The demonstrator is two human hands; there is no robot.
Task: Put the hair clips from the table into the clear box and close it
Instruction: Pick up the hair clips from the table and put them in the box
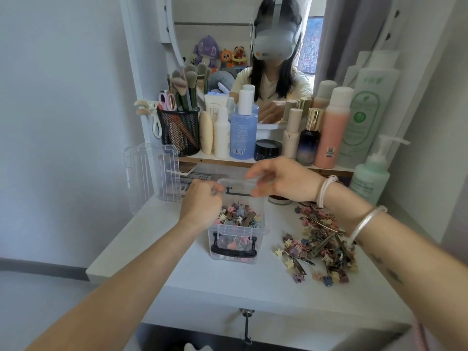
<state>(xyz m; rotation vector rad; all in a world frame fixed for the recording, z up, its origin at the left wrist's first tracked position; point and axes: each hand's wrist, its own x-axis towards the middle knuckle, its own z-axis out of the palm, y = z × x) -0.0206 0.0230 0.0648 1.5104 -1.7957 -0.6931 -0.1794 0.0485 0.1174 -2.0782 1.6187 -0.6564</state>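
Note:
The clear box (262, 233) stands open in the middle of the white table, with black latches on its near and far walls. Several small coloured hair clips (238, 214) lie inside it. A larger pile of hair clips (321, 245) is spread on the table to the box's right, under my right forearm. My left hand (202, 202) is at the box's far left corner, fingers curled over the rim. My right hand (281, 179) hovers above the far side of the box, fingers loosely spread and empty. The clear lid (152, 173) stands upright at the left.
A shelf behind the box carries bottles (243, 133), a black jar (268, 149), a mesh cup of brushes (181, 130) and a pump bottle (371, 173). A mirror (228, 41) hangs above. A small dish (279, 200) sits behind the box. The table's front edge (253, 300) is near.

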